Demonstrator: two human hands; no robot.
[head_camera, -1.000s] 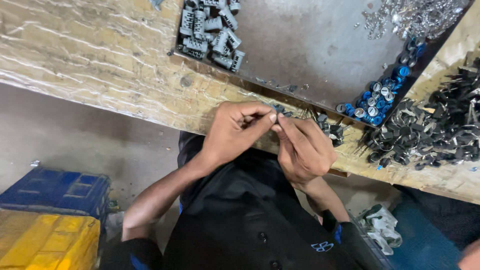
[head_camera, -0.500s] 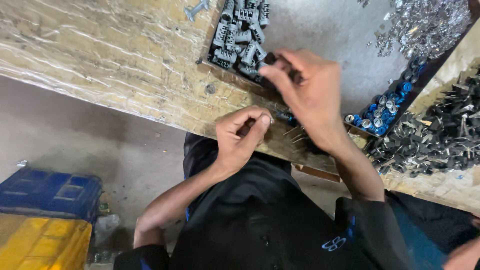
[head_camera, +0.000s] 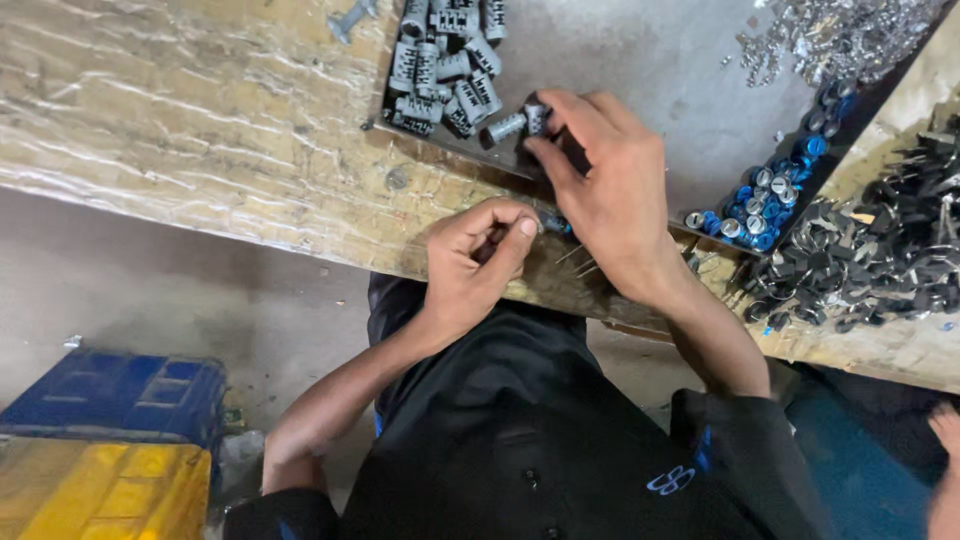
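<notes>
My right hand (head_camera: 605, 190) reaches forward over the dark metal tray (head_camera: 620, 60) and pinches a small grey metal cylinder (head_camera: 535, 117) at the edge of a pile of similar grey cylinders (head_camera: 445, 65). One more cylinder (head_camera: 505, 127) lies just left of the fingertips. My left hand (head_camera: 475, 260) stays at the front edge of the wooden bench (head_camera: 200, 130), its fingers curled around a small part with a bit of blue (head_camera: 553, 223) showing; what the part is cannot be made out.
Blue-capped round parts (head_camera: 770, 200) lie along the tray's right rim. Dark keys or clips (head_camera: 860, 250) are heaped at the right, and shiny small metal bits (head_camera: 830, 35) lie at the top right. Blue and yellow crates (head_camera: 110, 440) stand on the floor, lower left.
My right hand left the left hand, reached forward to the cylinder pile and now pinches a cylinder. The left hand stayed at the bench edge.
</notes>
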